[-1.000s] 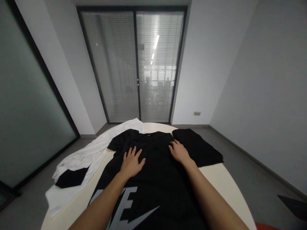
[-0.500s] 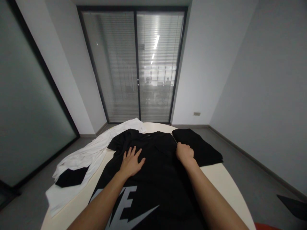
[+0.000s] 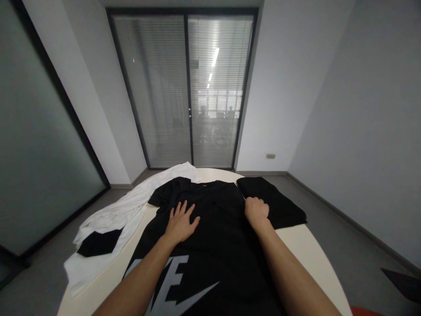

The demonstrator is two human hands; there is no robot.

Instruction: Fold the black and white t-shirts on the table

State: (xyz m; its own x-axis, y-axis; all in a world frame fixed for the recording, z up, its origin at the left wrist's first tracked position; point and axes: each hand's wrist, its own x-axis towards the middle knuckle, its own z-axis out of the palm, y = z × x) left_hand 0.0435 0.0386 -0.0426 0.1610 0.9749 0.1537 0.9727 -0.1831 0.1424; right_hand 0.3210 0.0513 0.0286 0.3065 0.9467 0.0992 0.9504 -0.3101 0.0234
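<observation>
A black T-shirt (image 3: 213, 232) with a large grey printed logo lies spread on the table, its collar at the far side. My left hand (image 3: 180, 224) rests flat on the shirt's upper left part, fingers spread. Closed in a fist, my right hand (image 3: 257, 211) grips the T-shirt at its right edge near the shoulder; the fingertips and the pinched cloth are hidden under the hand. The shirt's left sleeve (image 3: 164, 193) lies out to the side. Just right of my right hand is a folded black garment (image 3: 279, 204).
A white garment (image 3: 115, 210) with a black patch (image 3: 100, 242) drapes along the left side of the rounded pale table (image 3: 315, 259). Beyond the table stands a glass partition with blinds (image 3: 215, 131). Something red (image 3: 363, 311) shows at the lower right.
My right hand has shifted slightly to the right with the shirt's edge. My left hand stays flat in nearly the same place.
</observation>
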